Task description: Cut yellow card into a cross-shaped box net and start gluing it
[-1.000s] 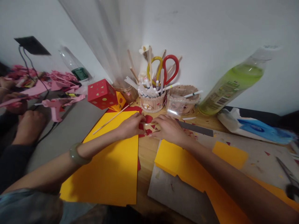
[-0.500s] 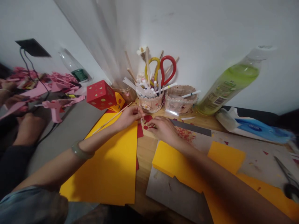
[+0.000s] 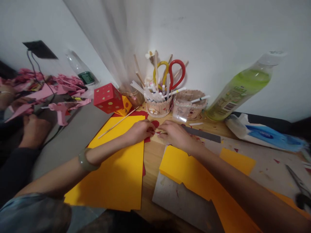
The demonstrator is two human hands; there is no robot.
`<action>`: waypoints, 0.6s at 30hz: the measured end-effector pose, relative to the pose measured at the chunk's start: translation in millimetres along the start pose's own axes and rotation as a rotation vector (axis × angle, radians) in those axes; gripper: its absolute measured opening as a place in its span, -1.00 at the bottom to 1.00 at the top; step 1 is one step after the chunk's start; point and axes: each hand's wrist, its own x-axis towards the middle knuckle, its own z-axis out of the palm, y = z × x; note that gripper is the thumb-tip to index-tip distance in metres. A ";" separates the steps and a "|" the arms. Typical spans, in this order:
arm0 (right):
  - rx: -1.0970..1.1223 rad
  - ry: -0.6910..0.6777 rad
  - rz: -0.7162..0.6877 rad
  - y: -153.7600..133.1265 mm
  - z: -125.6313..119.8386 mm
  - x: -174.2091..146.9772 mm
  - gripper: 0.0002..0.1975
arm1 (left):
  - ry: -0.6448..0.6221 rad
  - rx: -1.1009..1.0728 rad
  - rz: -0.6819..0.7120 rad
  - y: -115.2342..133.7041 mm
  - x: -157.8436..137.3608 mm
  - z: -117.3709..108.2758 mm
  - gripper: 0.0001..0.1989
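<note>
My left hand, with a pale green bangle on its wrist, is over the top right corner of the yellow paper sheets. Its fingers are bent together at the tips. My right hand faces it, thumb and fingers pinched. Between the fingertips shows a small pale, thin piece, too small and blurred to name. A red paper scrap lies on the wooden table just behind the fingers. Under my right forearm is a stack of smaller yellow paper.
Behind stand a basket of pens and scissors, another basket, a red box and a leaning green drink bottle. Dark scissors lie right, beside grey board. At left, another person's hand is near a pink glue gun.
My left hand has come down and right, so both hands' fingertips now nearly meet. The pale piece shows between them. The view has shifted slightly.
</note>
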 end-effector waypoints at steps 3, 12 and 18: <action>-0.040 -0.047 0.040 -0.4 2.4 6.4 -0.83 | -0.025 0.060 -0.011 1.6 3.6 -2.5 -0.89; -0.093 -0.148 0.137 -9.8 -1.5 10.7 -0.84 | -0.068 0.121 -0.049 0.7 10.9 -3.7 -0.94; -0.101 -0.143 0.229 -19.9 -2.9 8.7 -0.81 | -0.072 0.128 -0.058 7.1 4.1 -4.2 -0.93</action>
